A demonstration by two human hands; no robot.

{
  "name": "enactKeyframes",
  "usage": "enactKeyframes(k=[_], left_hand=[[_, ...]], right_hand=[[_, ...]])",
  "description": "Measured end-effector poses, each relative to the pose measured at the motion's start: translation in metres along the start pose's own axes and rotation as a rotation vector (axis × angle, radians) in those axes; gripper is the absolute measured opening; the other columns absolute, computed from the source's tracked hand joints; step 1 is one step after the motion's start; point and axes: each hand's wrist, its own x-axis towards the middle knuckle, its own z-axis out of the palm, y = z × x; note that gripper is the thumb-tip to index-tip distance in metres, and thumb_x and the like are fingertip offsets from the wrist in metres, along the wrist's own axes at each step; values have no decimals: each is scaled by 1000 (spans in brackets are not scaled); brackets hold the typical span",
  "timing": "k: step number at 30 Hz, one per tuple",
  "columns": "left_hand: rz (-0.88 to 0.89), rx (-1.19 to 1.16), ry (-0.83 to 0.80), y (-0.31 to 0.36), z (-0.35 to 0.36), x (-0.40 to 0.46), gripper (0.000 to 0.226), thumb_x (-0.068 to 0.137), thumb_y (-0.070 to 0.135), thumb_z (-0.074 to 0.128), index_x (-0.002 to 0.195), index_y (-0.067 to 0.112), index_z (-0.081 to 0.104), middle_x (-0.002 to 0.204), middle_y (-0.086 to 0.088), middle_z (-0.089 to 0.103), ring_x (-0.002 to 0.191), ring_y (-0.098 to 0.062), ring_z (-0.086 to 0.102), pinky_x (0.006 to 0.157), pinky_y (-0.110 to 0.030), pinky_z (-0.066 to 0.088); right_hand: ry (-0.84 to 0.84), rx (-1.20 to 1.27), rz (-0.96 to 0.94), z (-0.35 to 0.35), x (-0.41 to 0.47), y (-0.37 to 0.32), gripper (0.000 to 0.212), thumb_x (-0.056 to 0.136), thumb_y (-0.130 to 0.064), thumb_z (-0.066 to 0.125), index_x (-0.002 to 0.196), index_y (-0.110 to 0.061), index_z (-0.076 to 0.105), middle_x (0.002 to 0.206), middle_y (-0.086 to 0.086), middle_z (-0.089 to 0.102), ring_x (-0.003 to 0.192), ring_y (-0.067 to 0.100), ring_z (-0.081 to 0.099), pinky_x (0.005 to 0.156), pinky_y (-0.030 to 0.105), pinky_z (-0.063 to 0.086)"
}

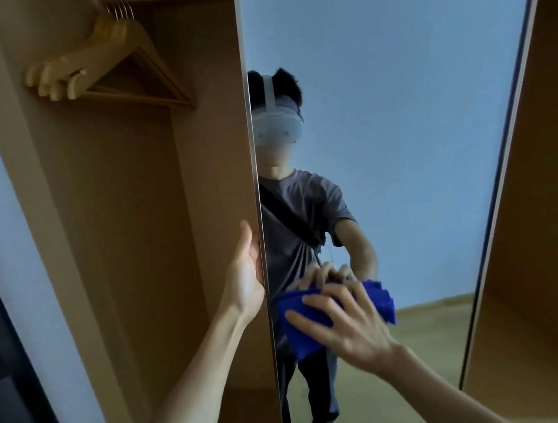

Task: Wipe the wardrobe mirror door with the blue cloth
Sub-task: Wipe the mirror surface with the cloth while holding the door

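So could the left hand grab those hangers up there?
Probably not from where it is: the left hand holds the door edge low down, and the hangers hang high inside the wardrobe, though nothing blocks the way up.

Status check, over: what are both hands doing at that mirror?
Left hand grips the door edge. Right hand presses the blue cloth flat on the mirror, fingers spread. Nothing in the way.

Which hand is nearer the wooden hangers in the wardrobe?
Left. The left hand holds the mirror door by its edge, below the wooden hangers. The right hand presses the blue cloth on the glass, farther right and lower.
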Motion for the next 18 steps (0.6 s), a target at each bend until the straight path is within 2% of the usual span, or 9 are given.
enactKeyframes(k=[2,5,7,10,13,15,16,18], left_hand=[[-17,0,-41,-2,-3,-1,63,101,58,29,131,14,61,129,-12,68,121,-26,64,104,-43,44],[-5,9,-25,-8,-12,-1,53,105,48,26,125,17,64,119,-5,74,112,-21,69,93,-33,52],[-16,57,-20,-12,-14,-3,53,105,48,23,122,20,64,123,-3,72,114,-17,68,96,-32,49],[-51,88,0,-15,-19,-8,57,106,51,18,127,20,62,128,-3,70,120,-15,64,104,-35,43],[-73,51,-9,-19,-24,-10,66,104,54,18,127,14,66,127,-8,69,121,-22,62,98,-32,49],[-86,71,-7,-18,-21,-14,71,103,58,17,129,12,64,125,-11,70,115,-22,66,91,-30,54],[-85,119,4,-19,-18,-15,72,102,61,17,137,13,58,127,-8,69,116,-20,66,93,-31,53],[-53,199,79,-23,-14,-16,74,99,65,19,151,17,39,142,-3,58,128,-17,56,110,-37,40]], right_hand=[[83,-15,80,-7,28,20,42,95,-21,71,135,-26,63,125,9,56,103,36,59,85,50,47],[253,-63,247,-22,89,56,54,83,-12,76,134,-23,65,124,11,58,100,37,57,83,47,41],[293,-60,372,-27,124,69,60,73,-6,74,131,-20,68,121,13,63,104,35,51,84,45,39],[335,-26,493,-22,135,54,60,72,-6,75,130,-21,70,120,13,65,104,33,51,86,44,39],[295,-7,321,-6,89,16,46,85,-10,70,129,-23,71,114,14,70,97,35,58,82,46,45],[175,35,212,9,37,-15,39,94,-17,67,131,-26,70,118,12,68,100,35,59,82,47,48],[97,57,161,15,9,-30,38,96,-18,66,133,-27,68,122,10,64,103,34,58,83,47,48],[-60,71,61,24,-38,-54,38,100,-13,56,134,-29,64,124,7,59,107,31,55,82,47,51]])
